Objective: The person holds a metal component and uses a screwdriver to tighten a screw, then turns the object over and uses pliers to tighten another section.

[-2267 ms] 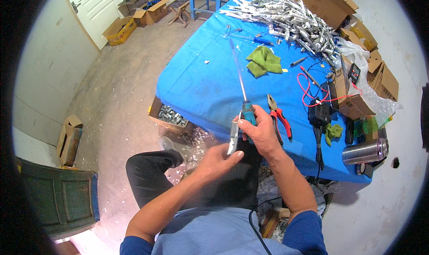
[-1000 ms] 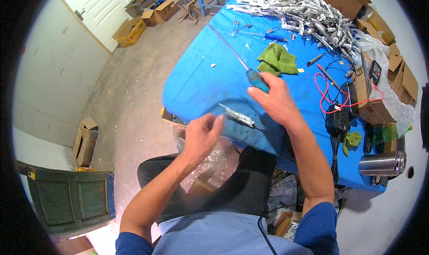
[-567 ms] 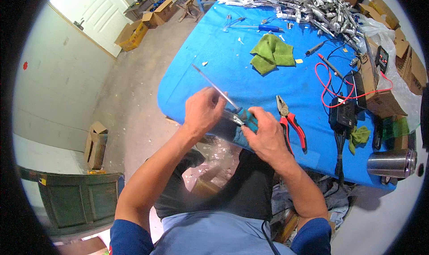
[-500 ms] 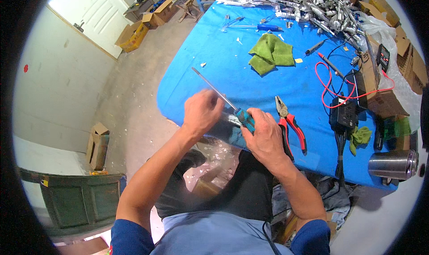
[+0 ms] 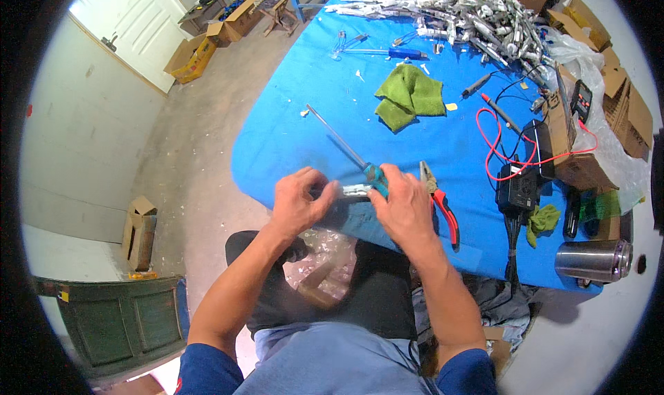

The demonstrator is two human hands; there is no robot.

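Note:
Close to the table's near edge, my left hand point(image 5: 299, 200) is closed on one end of a short white-and-grey strip-like part point(image 5: 355, 190). My right hand point(image 5: 407, 205) is wrapped round the teal handle of a screwdriver point(image 5: 374, 176), whose long shaft slants up and to the left over the table. The thumb of that hand touches the right end of the part. Just right of the right hand lie pliers point(image 5: 446, 216) with red and black handles, partly hidden by it.
A blue cloth covers the table point(image 5: 297, 111). Beyond my hands lie a green rag point(image 5: 411, 96) and a blue-handled screwdriver point(image 5: 407, 52). Many similar white-grey parts point(image 5: 470, 18) are heaped at the back. On the right are a black adapter point(image 5: 517, 186), red cable and metal cup point(image 5: 593, 260).
My left hand's blur has gone, and more of the white-grey part shows between my hands. The right hand now covers more of the pliers. The whole view has shifted slightly.

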